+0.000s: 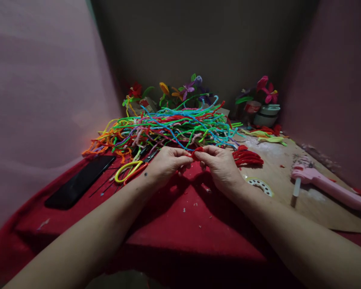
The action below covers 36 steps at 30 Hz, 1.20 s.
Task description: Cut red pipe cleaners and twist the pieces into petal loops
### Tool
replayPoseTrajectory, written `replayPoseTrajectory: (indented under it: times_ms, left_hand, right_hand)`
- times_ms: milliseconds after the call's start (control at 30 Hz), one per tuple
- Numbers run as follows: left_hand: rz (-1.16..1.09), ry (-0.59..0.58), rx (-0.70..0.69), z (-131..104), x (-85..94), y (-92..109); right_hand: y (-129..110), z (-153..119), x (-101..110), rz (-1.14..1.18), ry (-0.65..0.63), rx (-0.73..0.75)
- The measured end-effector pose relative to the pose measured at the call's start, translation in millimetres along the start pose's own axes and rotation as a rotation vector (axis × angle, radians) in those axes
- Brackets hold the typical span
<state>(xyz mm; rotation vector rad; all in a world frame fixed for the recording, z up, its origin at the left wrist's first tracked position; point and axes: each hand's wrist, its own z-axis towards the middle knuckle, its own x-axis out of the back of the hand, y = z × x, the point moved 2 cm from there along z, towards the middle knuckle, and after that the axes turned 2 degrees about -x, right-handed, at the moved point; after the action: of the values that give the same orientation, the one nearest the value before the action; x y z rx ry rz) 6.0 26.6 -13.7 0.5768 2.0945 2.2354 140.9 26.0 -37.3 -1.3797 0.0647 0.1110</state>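
Left hand: bare left hand (pixel 172 161), pinching one end of the small red fuzzy pipe-cleaner piece (pixel 197 153), thumb on the near side.
Right hand: bare right hand (pixel 223 165), thumb and fingertips gripping the same piece from the other side.
Red piece: held between both hands, above the front of the bench (pixel 195 237), which is draped in deep red cloth; mostly hidden by fingers, exact shape can't be told.
Pipe-cleaner pile: big tangled heap of multicoloured fuzzy stems (pixel 174 126), behind the hands; green, blue, red, orange, pink.
Scissors: pair with yellow and red handles (pixel 144 162), just left of left hand, blades toward the pile.
Phone: flat black rectangular phone (pixel 80 182), lying left of the scissors.
Red bundle: bunch of folded red fuzzy strips (pixel 247 157), near right hand, beyond it.
Ring: white ring with round holes (pixel 262 186), beside right forearm.
Board: flat brown sheet (pixel 284 200), right side.
Glue gun: pink glue gun (pixel 325 181), lying on the sheet.
Back row: colourful fuzzy flowers (pixel 188 90), behind the pile; pale jar with dark band (pixel 267 115), back right.
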Motion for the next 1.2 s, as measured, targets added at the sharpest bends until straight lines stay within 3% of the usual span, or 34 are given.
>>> replayPoseTrajectory:
  times_ms: [100,267,400,600,833,967,1200]
  left_hand:
    - [-0.081,0.003,0.043,-0.1,-2.6,-1.3]
    - [-0.251,0.060,0.118,2.3,-6.5,-7.8]
    - [-0.145,0.080,0.075,1.0,-5.2,-6.6]
    - [-0.007,0.113,0.004,0.6,-3.1,-3.5]
    - [-0.174,0.005,0.085,2.6,0.3,-9.2]
    - [-0.179,-0.011,0.020,2.9,2.4,-9.5]
    - [-0.099,-0.022,-0.100,6.5,4.2,-9.9]
  right_hand:
    - [1.2,-0.2,0.7,-0.097,0.021,0.033]
    - [7.2,0.6,0.3,-0.041,0.007,0.020]
    - [3.0,-0.5,-0.3,-0.087,0.006,0.052]
    - [-0.2,-1.5,1.5,-0.108,0.056,-0.057]
    - [6.1,0.2,-2.5,0.081,-0.046,-0.065]
    - [6.2,0.8,-0.5,0.051,-0.003,-0.072]
    - [7.3,0.6,-3.1,0.070,-0.056,-0.154]
